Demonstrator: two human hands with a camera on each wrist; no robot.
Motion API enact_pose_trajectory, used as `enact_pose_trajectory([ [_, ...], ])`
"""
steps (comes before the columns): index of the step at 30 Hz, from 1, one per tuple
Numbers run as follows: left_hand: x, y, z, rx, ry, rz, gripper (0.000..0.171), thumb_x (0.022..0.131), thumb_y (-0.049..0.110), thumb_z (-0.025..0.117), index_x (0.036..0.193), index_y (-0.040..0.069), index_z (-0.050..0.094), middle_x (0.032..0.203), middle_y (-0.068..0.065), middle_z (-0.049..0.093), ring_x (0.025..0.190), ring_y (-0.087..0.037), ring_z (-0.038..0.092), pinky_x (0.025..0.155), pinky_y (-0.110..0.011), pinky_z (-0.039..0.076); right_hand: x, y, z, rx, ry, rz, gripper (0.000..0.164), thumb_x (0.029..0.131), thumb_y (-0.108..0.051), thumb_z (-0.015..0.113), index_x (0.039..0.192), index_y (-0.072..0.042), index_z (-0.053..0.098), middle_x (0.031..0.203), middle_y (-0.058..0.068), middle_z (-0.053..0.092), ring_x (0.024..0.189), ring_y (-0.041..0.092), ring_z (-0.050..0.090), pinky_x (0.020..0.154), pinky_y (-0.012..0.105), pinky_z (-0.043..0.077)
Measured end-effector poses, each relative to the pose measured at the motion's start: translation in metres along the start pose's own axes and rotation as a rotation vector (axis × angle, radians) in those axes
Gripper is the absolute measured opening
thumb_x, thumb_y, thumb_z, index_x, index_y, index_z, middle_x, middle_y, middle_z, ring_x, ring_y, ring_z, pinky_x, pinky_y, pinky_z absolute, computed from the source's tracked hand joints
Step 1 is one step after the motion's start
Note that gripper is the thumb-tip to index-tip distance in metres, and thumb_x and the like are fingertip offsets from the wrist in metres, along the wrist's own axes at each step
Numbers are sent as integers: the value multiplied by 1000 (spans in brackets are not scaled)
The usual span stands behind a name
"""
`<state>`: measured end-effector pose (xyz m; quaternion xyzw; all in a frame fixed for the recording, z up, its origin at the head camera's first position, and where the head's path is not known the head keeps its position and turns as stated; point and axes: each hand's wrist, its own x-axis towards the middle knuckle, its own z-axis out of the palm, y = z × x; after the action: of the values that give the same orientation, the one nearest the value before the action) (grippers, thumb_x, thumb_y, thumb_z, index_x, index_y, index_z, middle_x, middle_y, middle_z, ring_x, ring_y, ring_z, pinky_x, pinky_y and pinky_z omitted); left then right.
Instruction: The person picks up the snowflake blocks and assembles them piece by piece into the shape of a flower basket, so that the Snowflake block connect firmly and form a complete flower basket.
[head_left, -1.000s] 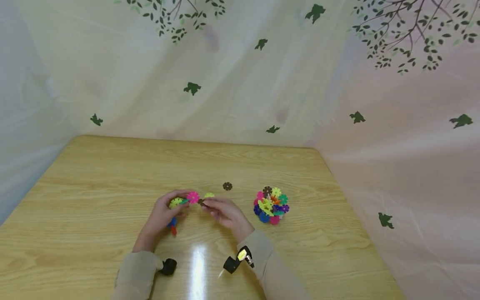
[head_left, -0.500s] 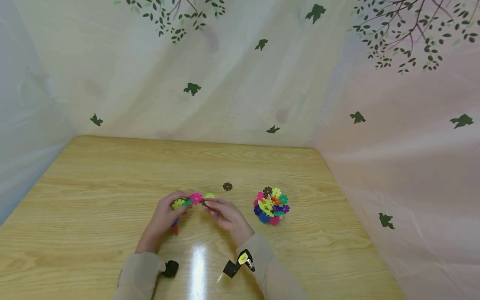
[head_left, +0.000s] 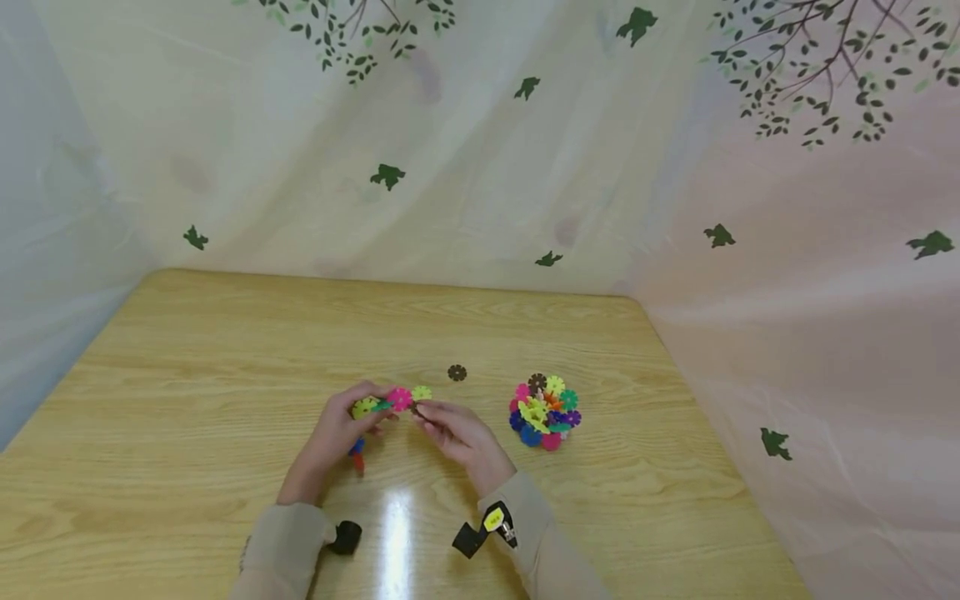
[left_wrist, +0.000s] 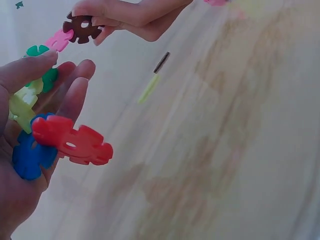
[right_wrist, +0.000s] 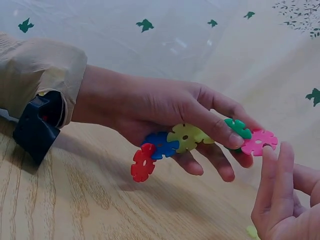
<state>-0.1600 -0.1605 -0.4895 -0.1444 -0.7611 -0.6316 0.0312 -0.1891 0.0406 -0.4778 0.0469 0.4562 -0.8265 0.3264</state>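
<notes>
My left hand [head_left: 322,442] holds a chain of interlocking snowflake discs, pinching it at the green disc [right_wrist: 238,128] between thumb and fingers. In the left wrist view, a red disc [left_wrist: 75,142] and a blue disc [left_wrist: 29,162] make up the near end, by the palm. Yellow pieces [right_wrist: 177,134] come between the blue and the green. Beyond the green one is a pink disc [right_wrist: 251,146]. My right hand [head_left: 467,440] pinches a brown disc [left_wrist: 77,34], whose edge meets the pink disc. In the right wrist view, the right fingers mostly hide the brown disc.
On the wooden table [head_left: 225,350] lie a loose yellow disc [head_left: 422,392], just behind the hands, and a loose brown disc [head_left: 457,373]. A rounded cluster of many-coloured discs [head_left: 546,412] sits to the right. A printed curtain [head_left: 465,208] hangs behind the table.
Both hands have shifted slightly right in the head view, the left more, carrying the chain along. The pink and brown discs stay together. The loose discs and the cluster remain in place.
</notes>
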Motion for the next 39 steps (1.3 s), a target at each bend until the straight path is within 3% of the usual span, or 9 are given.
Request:
enact_pose_trajectory([
  [5, 0, 0, -1, -7, -48, 4, 32, 91, -3, 61, 123, -5, 60, 113, -29, 61, 86, -20, 71, 63, -35, 61, -2, -1, -2, 6, -10, 11, 34, 99, 5, 40, 85, -8, 68, 75, 2, 71, 68, 2, 69, 64, 6, 53],
  [10, 1, 1, 0, -5, -63, 12, 31, 91, -4, 60, 122, -7, 60, 114, -30, 60, 85, -20, 71, 63, -36, 61, -2, 0, -5, 11, -11, 20, 32, 100, 5, 40, 88, -6, 68, 76, 2, 71, 68, 3, 69, 65, 6, 53],
  [23, 2, 5, 7, -5, -25, 59, 23, 91, -5, 60, 114, -6, 62, 110, -29, 61, 78, -16, 72, 59, -35, 61, -5, 8, 3, 110, 70, -40, 30, 98, 6, 44, 86, -7, 69, 75, 1, 69, 66, 3, 68, 64, 5, 53],
  [28, 2, 5, 8, -30, -35, 63, 24, 92, -3, 59, 115, -6, 61, 112, -30, 59, 79, -17, 73, 60, -34, 61, -8, 9, 4, 85, 97, -69, 24, 96, 4, 50, 87, -7, 70, 77, 0, 70, 67, 2, 67, 64, 7, 53],
  [34, 2, 0, 4, -67, 5, 25, 25, 92, -1, 60, 117, -4, 60, 117, -27, 60, 80, -11, 72, 63, -35, 62, -8, 7, 7, 1, 103, -126, 22, 96, 0, 55, 86, -13, 70, 79, -2, 70, 69, 2, 67, 60, 9, 54],
  [39, 0, 0, 1, -61, 40, -8, 31, 93, 0, 60, 124, -3, 58, 113, -22, 59, 80, -21, 73, 66, -38, 62, -6, 5, 10, -100, 99, -155, 20, 94, 0, 57, 90, -14, 70, 86, -4, 69, 74, 4, 68, 59, 12, 55],
])
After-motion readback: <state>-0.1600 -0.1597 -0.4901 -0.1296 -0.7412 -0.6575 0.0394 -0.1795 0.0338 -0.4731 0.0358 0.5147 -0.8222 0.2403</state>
